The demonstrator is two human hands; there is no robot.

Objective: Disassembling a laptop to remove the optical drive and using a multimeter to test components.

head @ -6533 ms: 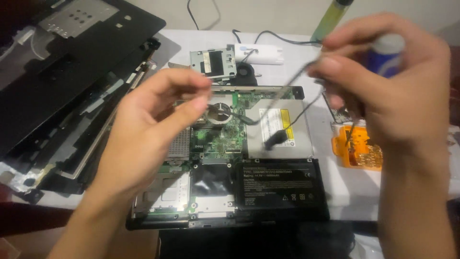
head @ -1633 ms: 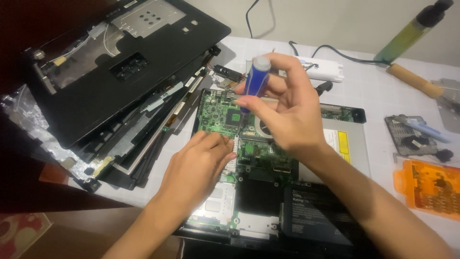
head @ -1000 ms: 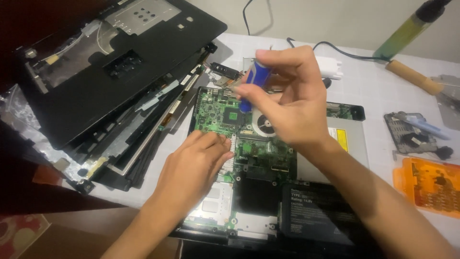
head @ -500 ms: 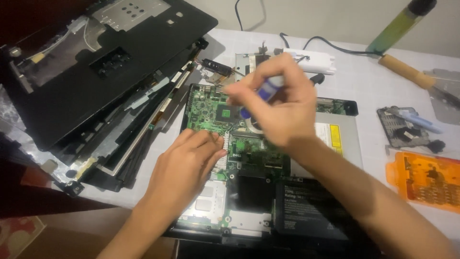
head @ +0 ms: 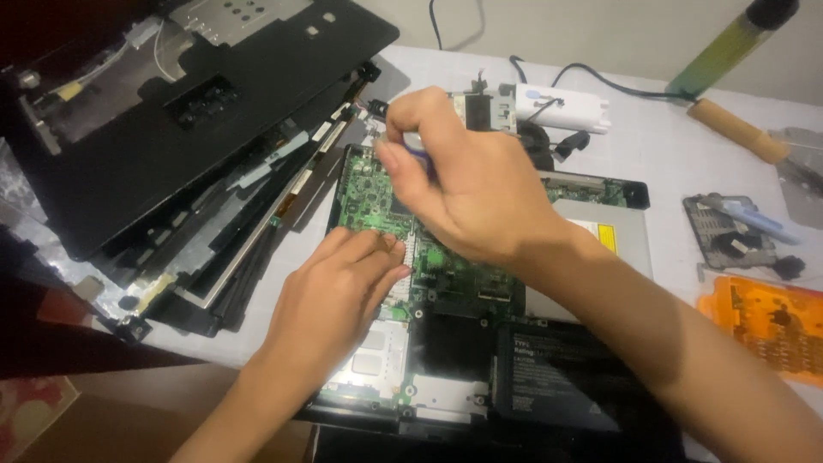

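Note:
An opened laptop base [head: 446, 403] lies in front of me with its green circuit board [head: 364, 197] bare. My right hand [head: 467, 184] is closed around a blue-handled screwdriver [head: 417, 151], mostly hidden in the fist, over the board's upper left part. My left hand [head: 343, 287] rests flat on the board's left side, fingers together, holding nothing. A silver optical drive [head: 613, 236] and a black battery [head: 553, 377] sit in the base to the right.
Black laptop covers and panels [head: 171, 111] are stacked at the left. A white power adapter [head: 561, 107], a green bottle [head: 729, 43], a wooden handle [head: 737, 129], a small grey part [head: 729, 236] and an orange bit case [head: 767, 321] lie at the right.
My right hand has dropped from above the board down onto its upper left part, and the screwdriver's blue handle is now almost hidden. My left hand stays on the board.

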